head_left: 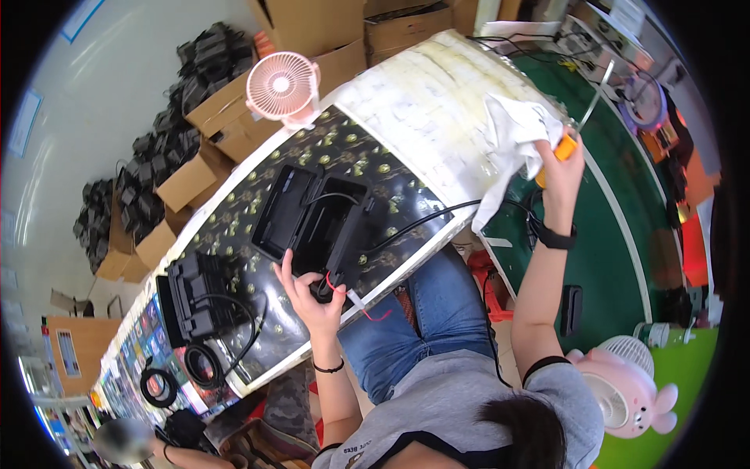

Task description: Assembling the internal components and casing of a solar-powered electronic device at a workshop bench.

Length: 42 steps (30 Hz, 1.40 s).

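An opened black plastic case [332, 219] lies on the dark patterned mat, its lid [286, 211] folded to the left and a black cable inside. At its near end my left hand [316, 309] grips the case's edge between thumb and fingers, one finger stretched along the lid. A thin red cord [378, 316] with a white tag loops past that thumb. To the right, my raised right hand [564, 176] is closed around an orange-handled tool [566, 147] with a long metal shaft, like a screwdriver. A white cloth [516, 129] hangs from the same hand.
A second black case [194, 297] with coiled cable [203, 366] sits to the left. Beyond the table are a pink fan [281, 86], cardboard boxes [215, 109] and piled black cases [160, 144]. Padded white sheeting [414, 94] covers the far end. Another person's arm [183, 455] shows lower left.
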Each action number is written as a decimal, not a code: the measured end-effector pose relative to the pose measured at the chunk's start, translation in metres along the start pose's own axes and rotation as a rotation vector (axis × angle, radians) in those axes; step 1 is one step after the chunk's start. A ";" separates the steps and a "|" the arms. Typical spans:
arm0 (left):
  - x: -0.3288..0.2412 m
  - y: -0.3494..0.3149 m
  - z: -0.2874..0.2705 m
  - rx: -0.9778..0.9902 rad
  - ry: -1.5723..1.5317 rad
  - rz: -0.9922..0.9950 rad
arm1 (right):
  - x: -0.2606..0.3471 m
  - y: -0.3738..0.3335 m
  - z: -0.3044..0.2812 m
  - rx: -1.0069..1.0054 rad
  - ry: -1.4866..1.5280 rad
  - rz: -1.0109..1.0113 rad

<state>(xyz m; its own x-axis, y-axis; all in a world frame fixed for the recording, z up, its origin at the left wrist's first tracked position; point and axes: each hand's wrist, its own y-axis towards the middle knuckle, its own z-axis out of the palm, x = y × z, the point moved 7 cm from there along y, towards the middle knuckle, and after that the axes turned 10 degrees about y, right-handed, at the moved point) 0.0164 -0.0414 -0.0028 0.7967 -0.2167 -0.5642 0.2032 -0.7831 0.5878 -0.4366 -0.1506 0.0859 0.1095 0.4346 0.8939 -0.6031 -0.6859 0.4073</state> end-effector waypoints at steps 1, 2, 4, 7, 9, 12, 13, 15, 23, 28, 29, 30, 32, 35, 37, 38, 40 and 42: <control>-0.001 0.000 0.004 0.016 -0.016 0.020 | 0.003 0.001 0.001 -0.037 -0.030 0.002; 0.000 0.000 0.004 0.003 -0.018 0.029 | 0.004 0.000 0.000 -0.033 0.006 -0.001; -0.001 0.001 0.004 -0.004 -0.042 0.021 | 0.013 -0.006 -0.002 -0.046 -0.027 -0.016; -0.005 0.000 0.005 -0.026 -0.004 0.030 | 0.020 -0.015 -0.027 -0.087 -0.212 -0.167; -0.007 0.001 0.006 -0.041 -0.001 0.070 | 0.030 -0.027 -0.051 -0.235 -0.247 -0.256; -0.007 0.001 0.009 -0.034 -0.012 0.102 | 0.037 -0.042 -0.101 -0.513 -0.107 -0.355; -0.005 0.000 0.009 -0.035 -0.013 0.106 | 0.040 -0.047 -0.111 -0.536 -0.125 -0.360; 0.003 -0.001 0.010 -0.048 -0.082 0.037 | 0.041 -0.052 -0.126 -0.538 -0.091 -0.276; 0.003 -0.004 0.009 -0.038 0.016 0.108 | 0.086 -0.114 -0.180 -1.061 -0.050 -0.714; 0.004 -0.005 0.010 -0.026 0.027 0.136 | 0.093 -0.111 -0.219 -1.117 -0.260 -0.740; 0.004 -0.005 0.011 -0.010 -0.020 0.087 | 0.096 -0.109 -0.229 -1.158 -0.305 -0.731; 0.006 -0.004 0.013 0.007 -0.066 0.038 | 0.101 -0.107 -0.233 -1.178 -0.356 -0.791; 0.008 -0.004 0.010 -0.001 -0.043 0.053 | 0.096 -0.100 -0.250 -1.218 -0.388 -0.811; 0.006 -0.004 0.008 -0.010 -0.005 0.074 | 0.090 -0.100 -0.278 -1.296 -0.456 -0.857; 0.006 -0.004 0.011 -0.002 0.002 0.067 | 0.080 -0.103 -0.297 -1.356 -0.396 -0.769; 0.008 -0.004 0.011 -0.001 -0.002 0.071 | 0.072 -0.104 -0.304 -1.365 -0.370 -0.690; 0.010 -0.005 0.010 -0.022 0.047 0.100 | 0.050 -0.108 -0.303 -1.389 -0.492 -0.592; 0.006 -0.005 0.014 -0.009 0.044 0.097 | 0.033 -0.110 -0.307 -1.348 -0.554 -0.432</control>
<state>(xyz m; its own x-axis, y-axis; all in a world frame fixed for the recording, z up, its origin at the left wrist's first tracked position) 0.0121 -0.0469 -0.0167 0.8370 -0.2650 -0.4787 0.1292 -0.7544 0.6436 -0.6089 0.1180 0.0127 0.5500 -0.0210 0.8349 -0.6641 0.5952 0.4525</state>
